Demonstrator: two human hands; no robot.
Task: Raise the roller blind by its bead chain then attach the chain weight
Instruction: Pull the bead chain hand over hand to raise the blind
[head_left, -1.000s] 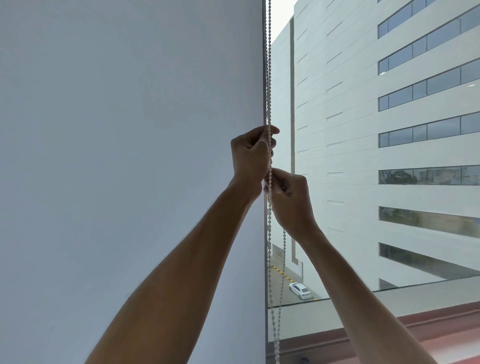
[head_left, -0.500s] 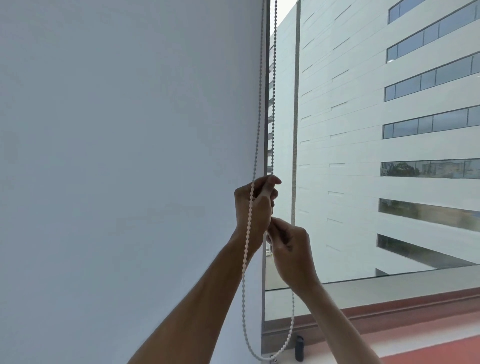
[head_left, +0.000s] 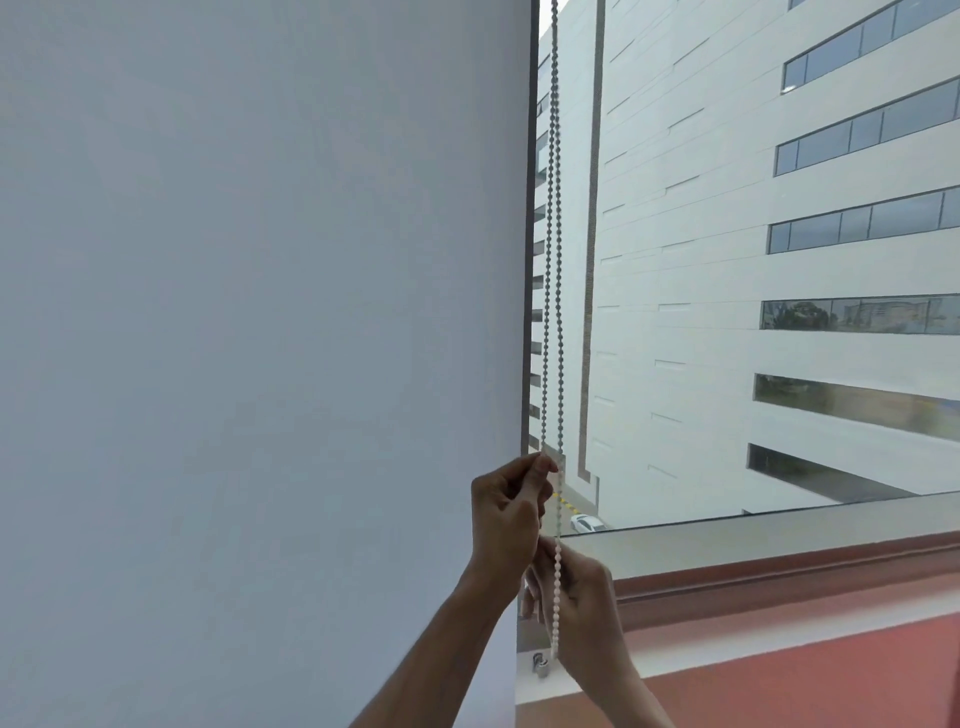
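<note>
Bead chain (head_left: 555, 260) hangs at the roller blind's (head_left: 260, 312) 3 o'clock edge. Left hand (head_left: 506, 517) fingers pinch one strand; right hand (head_left: 576, 608), at its 5 o'clock, fingers pressed on the other.

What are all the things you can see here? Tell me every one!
roller blind: one, pale grey-white, fills the left of the view, down over the window
bead chain: one loop, two strands, white, hangs just right of the blind's edge
metal fitting: one, silvery, on the sill under the chain
window sill: one, reddish, lower right
building: one, white with dark window bands, outside
car: one, white, far down on the street
left hand: pinches one chain strand, upper hand
right hand: closed on the chain, just below the left
</note>
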